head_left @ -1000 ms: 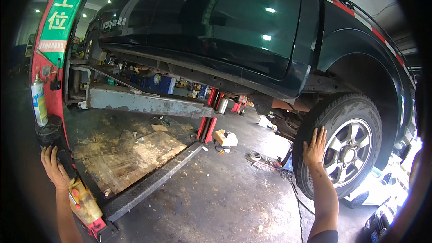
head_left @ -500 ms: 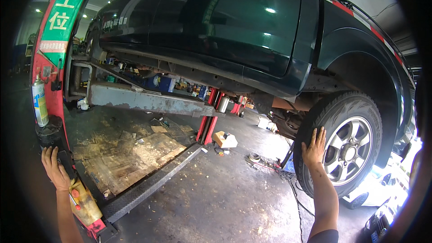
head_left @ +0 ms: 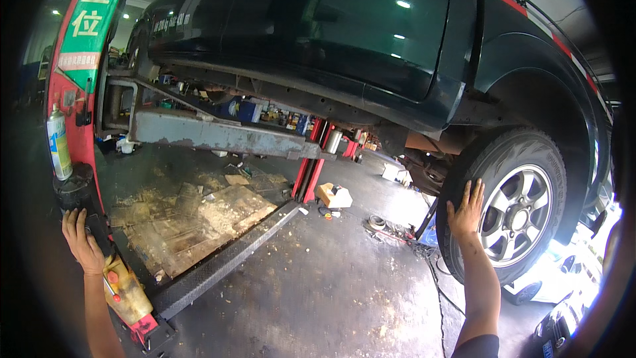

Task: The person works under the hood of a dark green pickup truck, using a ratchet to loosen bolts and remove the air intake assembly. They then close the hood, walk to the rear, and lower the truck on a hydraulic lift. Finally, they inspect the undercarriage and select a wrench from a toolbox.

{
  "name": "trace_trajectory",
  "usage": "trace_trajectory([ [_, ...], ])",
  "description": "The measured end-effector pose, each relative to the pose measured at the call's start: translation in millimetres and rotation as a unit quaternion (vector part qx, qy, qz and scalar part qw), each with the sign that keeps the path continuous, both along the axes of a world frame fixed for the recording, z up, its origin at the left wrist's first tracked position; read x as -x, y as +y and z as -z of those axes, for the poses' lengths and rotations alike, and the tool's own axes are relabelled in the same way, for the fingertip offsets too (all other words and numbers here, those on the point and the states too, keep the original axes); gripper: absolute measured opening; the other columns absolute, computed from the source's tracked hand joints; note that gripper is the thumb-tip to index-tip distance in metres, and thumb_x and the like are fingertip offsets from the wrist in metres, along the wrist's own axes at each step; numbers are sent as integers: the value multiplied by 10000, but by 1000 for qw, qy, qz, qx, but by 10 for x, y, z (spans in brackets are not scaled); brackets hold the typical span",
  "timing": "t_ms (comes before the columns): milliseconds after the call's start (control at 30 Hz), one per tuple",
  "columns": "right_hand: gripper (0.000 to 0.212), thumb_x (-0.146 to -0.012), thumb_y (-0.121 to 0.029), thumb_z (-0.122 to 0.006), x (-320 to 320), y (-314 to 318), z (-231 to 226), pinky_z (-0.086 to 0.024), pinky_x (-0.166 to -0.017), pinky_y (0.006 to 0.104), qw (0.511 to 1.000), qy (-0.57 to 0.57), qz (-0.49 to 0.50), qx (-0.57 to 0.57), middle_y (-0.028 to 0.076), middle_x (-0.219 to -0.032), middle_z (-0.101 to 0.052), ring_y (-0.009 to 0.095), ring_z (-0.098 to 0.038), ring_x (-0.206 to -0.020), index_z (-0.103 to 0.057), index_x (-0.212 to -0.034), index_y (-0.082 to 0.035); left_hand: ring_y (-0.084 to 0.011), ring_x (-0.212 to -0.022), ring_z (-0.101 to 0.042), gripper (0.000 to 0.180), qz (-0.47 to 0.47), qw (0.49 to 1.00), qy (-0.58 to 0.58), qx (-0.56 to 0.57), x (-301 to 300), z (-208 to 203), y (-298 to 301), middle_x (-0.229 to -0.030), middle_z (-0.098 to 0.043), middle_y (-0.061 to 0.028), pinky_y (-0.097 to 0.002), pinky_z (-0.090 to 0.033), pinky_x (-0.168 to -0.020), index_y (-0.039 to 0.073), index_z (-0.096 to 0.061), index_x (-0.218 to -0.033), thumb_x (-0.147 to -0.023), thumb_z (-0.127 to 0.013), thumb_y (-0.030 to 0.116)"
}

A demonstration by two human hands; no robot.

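Note:
My left hand (head_left: 83, 242) rests against the dark housing (head_left: 74, 189) on the red lift post, fingers stretched out and close together. Just below it is a yellowed plastic tank (head_left: 128, 292) beside a lever with a red knob (head_left: 116, 298). My right hand (head_left: 468, 209) lies on the tread of a raised wheel's tire (head_left: 457, 176), fingers extended and thumb apart, gripping nothing. The silver rim (head_left: 517, 217) of that wheel shows beside my wrist. Above hangs the dark green pickup truck (head_left: 331, 26), held off the floor.
A grey lift arm (head_left: 212, 134) reaches under the truck from the red post (head_left: 76, 119). A spray can (head_left: 59, 142) stands on the housing. Across the floor runs a ridged metal strip (head_left: 228, 260). Stained cardboard (head_left: 205, 229), a small box (head_left: 334, 196) and cables (head_left: 434, 278) lie about.
The view has shifted a little, so the truck, wheel and floor things sit slightly higher and to the right. Both hands stay on the same things.

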State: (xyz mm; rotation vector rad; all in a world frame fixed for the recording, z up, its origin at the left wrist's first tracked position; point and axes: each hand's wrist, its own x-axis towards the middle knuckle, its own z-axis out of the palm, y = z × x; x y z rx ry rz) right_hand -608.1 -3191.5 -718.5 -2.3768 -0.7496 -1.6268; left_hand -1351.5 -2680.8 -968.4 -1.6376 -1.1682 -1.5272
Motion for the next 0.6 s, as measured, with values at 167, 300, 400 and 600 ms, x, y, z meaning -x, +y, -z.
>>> trace_trajectory([
  [167, 921, -919, -320, -720, -78, 9, 92, -160, -1289, 539, 1000, -20, -1, 4, 267, -1712, -102, 461, -104, -1585, -229, -1630, -2, -449, -1403, -426, 539, 2, 1000, 7, -14, -7, 35, 14, -1426, -540, -228, -529, -319, -1180, 3, -604, -1393, -1060, -352, 344],
  [300, 914, -928, -321, -715, -138, 24, 195, -167, -1287, 543, 1000, -27, -1, 7, 246, -1720, -98, 448, -91, -1591, -225, -1634, -12, -438, -1408, -425, 530, -2, 1000, 15, -12, -3, 71, 45, -1434, -542, -216, -521, -319, -1183, 17, -607, -1398, -1060, -353, 336],
  [400, 903, -929, -309, -711, -172, 22, 262, -172, -1284, 548, 999, -42, -9, 16, 252, -1716, -109, 453, -99, -1588, -230, -1631, -6, -424, -1414, -423, 516, -6, 1000, 21, -14, 6, 99, 70, -1436, -547, -203, -515, -312, -1191, 34, -608, -1402, -1056, -350, 317],
  [600, 916, -921, -327, -715, -164, 15, 314, -168, -1285, 546, 998, -51, -11, 24, 258, -1713, -110, 458, -114, -1583, -233, -1628, 1, -427, -1413, -423, 535, -5, 1000, 26, -13, 27, 179, 105, -1447, -544, -198, -518, -308, -1194, 32, -599, -1406, -1069, -330, 348],
])
